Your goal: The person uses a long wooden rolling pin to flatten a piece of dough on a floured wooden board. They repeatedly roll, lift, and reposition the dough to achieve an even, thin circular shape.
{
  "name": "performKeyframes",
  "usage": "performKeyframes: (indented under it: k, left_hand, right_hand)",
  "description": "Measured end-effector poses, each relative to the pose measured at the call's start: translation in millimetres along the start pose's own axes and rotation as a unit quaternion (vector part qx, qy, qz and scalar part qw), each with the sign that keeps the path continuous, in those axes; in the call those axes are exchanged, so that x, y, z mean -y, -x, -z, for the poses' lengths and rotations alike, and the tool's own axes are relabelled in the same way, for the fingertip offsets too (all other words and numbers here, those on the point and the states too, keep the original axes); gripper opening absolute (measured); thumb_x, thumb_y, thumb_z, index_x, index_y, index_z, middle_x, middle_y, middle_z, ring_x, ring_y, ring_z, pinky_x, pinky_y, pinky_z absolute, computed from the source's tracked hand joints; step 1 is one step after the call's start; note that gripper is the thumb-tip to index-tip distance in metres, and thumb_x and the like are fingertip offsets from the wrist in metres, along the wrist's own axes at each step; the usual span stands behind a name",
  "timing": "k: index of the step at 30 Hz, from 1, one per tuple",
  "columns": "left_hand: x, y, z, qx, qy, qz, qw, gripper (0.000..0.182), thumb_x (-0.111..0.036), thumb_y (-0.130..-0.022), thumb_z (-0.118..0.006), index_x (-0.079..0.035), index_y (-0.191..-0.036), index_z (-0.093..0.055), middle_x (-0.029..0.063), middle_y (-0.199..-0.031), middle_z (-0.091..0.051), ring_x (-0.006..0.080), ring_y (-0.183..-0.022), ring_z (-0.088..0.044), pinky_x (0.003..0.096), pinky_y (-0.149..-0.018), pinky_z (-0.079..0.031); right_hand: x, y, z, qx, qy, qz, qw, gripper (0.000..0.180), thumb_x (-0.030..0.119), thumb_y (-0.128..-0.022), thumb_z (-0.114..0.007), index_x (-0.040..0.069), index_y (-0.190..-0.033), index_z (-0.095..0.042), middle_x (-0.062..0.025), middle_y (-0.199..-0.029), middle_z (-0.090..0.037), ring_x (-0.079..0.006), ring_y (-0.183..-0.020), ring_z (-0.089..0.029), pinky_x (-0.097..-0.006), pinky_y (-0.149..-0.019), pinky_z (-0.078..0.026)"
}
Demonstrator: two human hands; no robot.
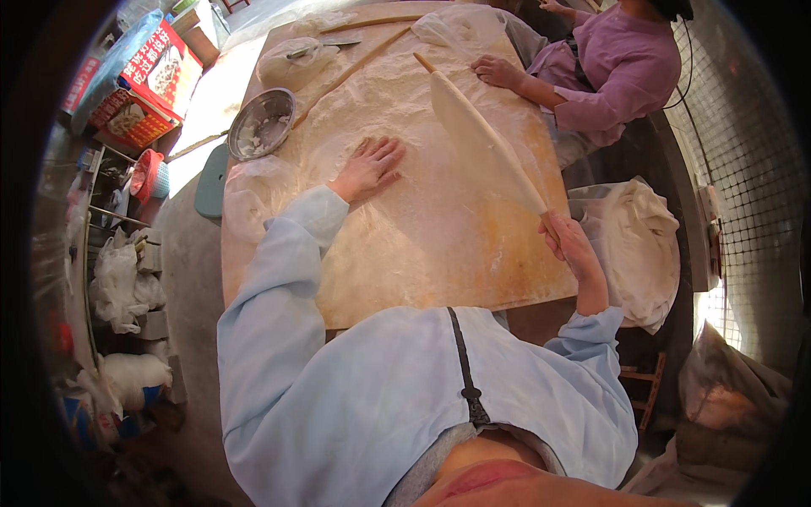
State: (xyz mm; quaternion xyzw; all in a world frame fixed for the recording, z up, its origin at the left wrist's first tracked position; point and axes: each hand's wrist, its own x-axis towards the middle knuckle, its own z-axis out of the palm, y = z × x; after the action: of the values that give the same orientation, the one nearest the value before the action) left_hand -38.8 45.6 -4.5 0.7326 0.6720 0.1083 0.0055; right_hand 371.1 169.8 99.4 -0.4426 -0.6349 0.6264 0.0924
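My right hand (566, 241) grips the near end of a long wooden rolling pin (426, 63), raised at a slant over the right part of the table. A thin sheet of dough (478, 146) is wrapped on the pin and hangs from its left side. My left hand (370, 166) lies palm down on the floured wooden tabletop (405, 253), holding nothing. Loose flour (355, 108) is spread beyond my left hand. To that hand's upper left stands a metal bowl (261, 123) with white bits inside, on the table's left edge.
A second long pin (355, 76) lies behind the bowl. A plastic-covered dough lump (294, 63) and a knife (339, 42) are at the back left. Plastic sheeting (253, 196) lies near my left forearm. Another person's hand (499, 71) rests at the right edge. A cloth-covered container (633, 247) stands right.
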Motion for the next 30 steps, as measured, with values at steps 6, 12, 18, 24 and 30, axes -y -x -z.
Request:
performKeyframes:
  k: [6, 12, 18, 24, 30]
  left_hand:
    - [-79, 125, 30, 0.154, 0.101, -0.173, 0.968, 0.062, -0.042, -0.092, -0.050, -0.011, -0.144, -0.034, 0.0136, -0.153, -0.026, 0.0312, -0.142, -0.022, 0.0516, -0.115, -0.013]
    - [-1, 84, 33, 0.008, -0.050, 0.055, 0.997, 0.067, -0.036, -0.090, -0.055, -0.011, -0.147, -0.029, 0.0123, -0.154, -0.025, 0.0319, -0.143, -0.019, 0.0521, -0.115, -0.010]
    - [-32, 28, 53, -0.086, -0.019, -0.142, 0.986, 0.062, -0.030, -0.083, -0.067, -0.010, -0.138, -0.044, 0.0128, -0.125, -0.054, 0.0306, -0.117, -0.049, 0.0472, -0.100, -0.036]
    - [-2, -34, 69, -0.090, 0.011, -0.197, 0.976, 0.043, -0.025, -0.081, -0.070, -0.009, -0.120, -0.059, 0.0099, -0.082, -0.062, 0.0281, -0.074, -0.061, 0.0399, -0.068, -0.048]
    - [10, -65, 108, -0.219, -0.032, -0.088, 0.971, 0.052, -0.025, -0.083, -0.069, -0.010, -0.130, -0.051, 0.0128, -0.111, -0.060, 0.0313, -0.100, -0.058, 0.0404, -0.082, -0.048]
  right_hand:
    - [-27, 15, 0, 0.032, 0.027, -0.020, 0.999, 0.044, 0.044, -0.100, -0.041, 0.008, -0.081, -0.056, 0.0051, -0.055, -0.039, -0.0047, -0.044, -0.031, -0.0211, -0.042, -0.026]
    - [-18, 23, -17, 0.089, 0.103, -0.063, 0.989, 0.043, 0.045, -0.098, -0.043, 0.009, -0.080, -0.059, 0.0054, -0.056, -0.040, -0.0057, -0.048, -0.035, -0.0225, -0.045, -0.029]
    - [-27, 24, -30, 0.204, 0.088, -0.035, 0.974, 0.048, 0.052, -0.095, -0.045, 0.009, -0.081, -0.060, 0.0041, -0.057, -0.041, -0.0083, -0.050, -0.036, -0.0249, -0.048, -0.030]
    - [-6, -6, -12, 0.146, 0.175, 0.026, 0.973, 0.053, 0.058, -0.094, -0.045, 0.008, -0.085, -0.062, 0.0013, -0.062, -0.044, -0.0112, -0.059, -0.043, -0.0272, -0.056, -0.036]
    - [63, -64, 2, -0.189, 0.345, 0.210, 0.895, 0.051, 0.057, -0.089, -0.050, 0.013, -0.111, -0.063, -0.0104, -0.094, -0.070, -0.0301, -0.089, -0.065, -0.0405, -0.077, -0.048]
